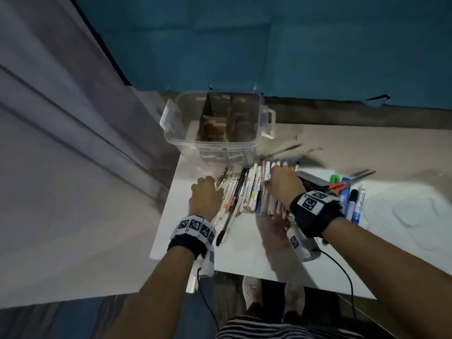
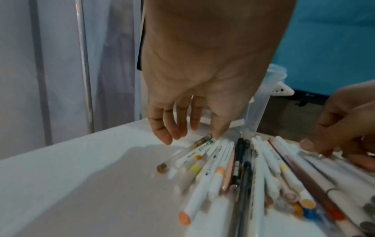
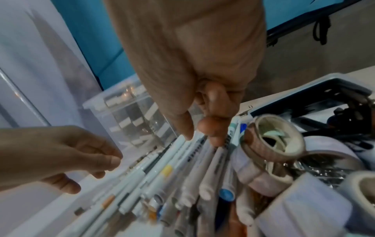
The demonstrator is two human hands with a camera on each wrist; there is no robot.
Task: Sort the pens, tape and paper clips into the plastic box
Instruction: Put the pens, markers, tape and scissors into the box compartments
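Observation:
A clear plastic box with cardboard dividers stands at the table's far left corner. In front of it lie several pens side by side, mostly white. My left hand hovers at the left end of the row; in the left wrist view the hand hangs relaxed, its thumb touching a pen tip and nothing held. My right hand is curled over the right end of the row, and the wrist view shows the hand pinching pens. Tape rolls lie just right of it. Paper clips lie behind.
A dark tray sits right of the pens, then a green highlighter, red-handled cutters, scissors and blue markers. The white table ends just left of my left hand. A pale curtain hangs at the left.

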